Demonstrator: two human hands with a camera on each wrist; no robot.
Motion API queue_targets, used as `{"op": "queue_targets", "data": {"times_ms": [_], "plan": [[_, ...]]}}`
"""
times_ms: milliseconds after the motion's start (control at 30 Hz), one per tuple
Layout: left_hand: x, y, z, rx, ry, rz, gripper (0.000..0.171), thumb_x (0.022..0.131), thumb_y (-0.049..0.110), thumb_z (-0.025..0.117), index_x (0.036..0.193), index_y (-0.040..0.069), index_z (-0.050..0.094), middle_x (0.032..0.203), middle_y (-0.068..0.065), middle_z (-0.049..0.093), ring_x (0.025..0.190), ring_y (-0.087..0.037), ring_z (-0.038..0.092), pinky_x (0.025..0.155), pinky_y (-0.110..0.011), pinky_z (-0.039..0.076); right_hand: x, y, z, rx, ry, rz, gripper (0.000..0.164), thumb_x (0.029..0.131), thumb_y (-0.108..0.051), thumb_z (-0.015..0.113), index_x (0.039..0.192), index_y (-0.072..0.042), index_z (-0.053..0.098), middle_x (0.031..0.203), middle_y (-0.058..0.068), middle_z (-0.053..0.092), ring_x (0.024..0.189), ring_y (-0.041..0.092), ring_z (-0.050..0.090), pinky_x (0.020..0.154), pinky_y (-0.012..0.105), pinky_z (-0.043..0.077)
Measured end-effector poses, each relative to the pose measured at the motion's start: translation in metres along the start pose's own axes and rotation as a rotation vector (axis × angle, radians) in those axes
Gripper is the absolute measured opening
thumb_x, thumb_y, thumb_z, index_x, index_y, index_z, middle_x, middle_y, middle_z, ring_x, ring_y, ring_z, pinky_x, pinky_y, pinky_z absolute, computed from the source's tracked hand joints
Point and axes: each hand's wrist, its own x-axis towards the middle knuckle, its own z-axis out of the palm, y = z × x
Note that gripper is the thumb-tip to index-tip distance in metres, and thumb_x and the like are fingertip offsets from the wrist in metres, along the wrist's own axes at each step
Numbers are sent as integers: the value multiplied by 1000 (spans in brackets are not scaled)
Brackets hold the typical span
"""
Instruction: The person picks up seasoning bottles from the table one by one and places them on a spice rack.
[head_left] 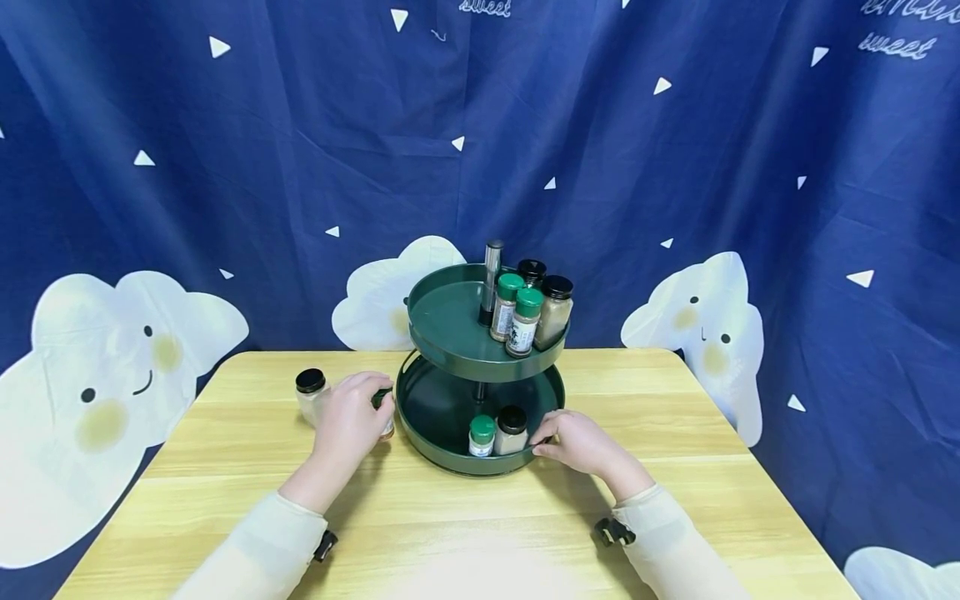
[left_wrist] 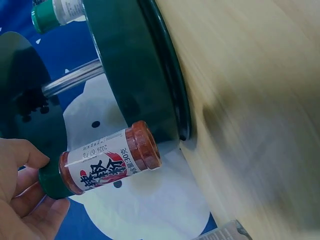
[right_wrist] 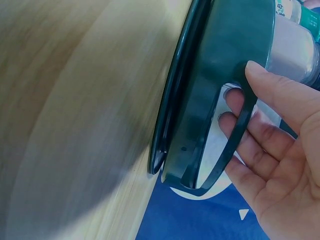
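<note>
By its green cap, my left hand (head_left: 351, 421) holds a spice jar (left_wrist: 102, 165) of red powder, tilted in the left wrist view and mostly hidden by the hand in the head view. It is just left of a dark green two-tier rotating rack. My right hand (head_left: 573, 440) pinches the cut-out handle (right_wrist: 229, 152) in the wall of the lower tray (head_left: 465, 465), thumb outside and fingertips through the slot. On that tray, near the front, stand a green-capped jar (head_left: 482, 435) and a black-lidded jar (head_left: 512, 433).
The upper tray (head_left: 442, 321) carries two green-capped jars (head_left: 522, 333), black-lidded jars (head_left: 553, 312) and a slim clear-and-black cylinder (head_left: 491, 283) on its right side. Another black-lidded jar (head_left: 309, 396) stands on the wooden table (head_left: 450, 533), beyond my left hand. A blue curtain (head_left: 480, 183) hangs behind.
</note>
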Motion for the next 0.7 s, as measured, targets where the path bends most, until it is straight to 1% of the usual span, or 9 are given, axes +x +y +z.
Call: {"op": "queue_targets", "data": {"times_ms": [133,367,500,700], "plan": [[1,6,-1,-12,0,3,16,82,5,74,98,3,78,106,-12,74,101,-34,68,88,-48,56,0,-1,0,1,2,-2,6,87,-15,78,93,-14,81,88,-8,69,88,13,66,82,34,55],[2,15,0,-16,9,24,16,82,5,74,97,4,78,106,-10,74,101,-32,68,86,-46,57,-1,-2,0,-5,13,-11,6,86,-15,79,93,-14,81,88,-7,69,87,13,66,82,34,56],[4,20,1,-35,9,34,16,83,5,73,98,4,78,106,-9,74,103,-31,67,88,-45,56,-1,-3,-1,2,8,-5,6,87,-14,79,93,-14,81,88,-6,69,87,13,66,82,35,56],[4,26,3,-60,18,48,15,83,6,74,97,5,78,105,-7,74,103,-29,67,88,-44,57,-1,-3,-1,1,16,-14,6,86,-14,79,92,-14,81,87,-7,69,87,13,66,81,34,56]]}}
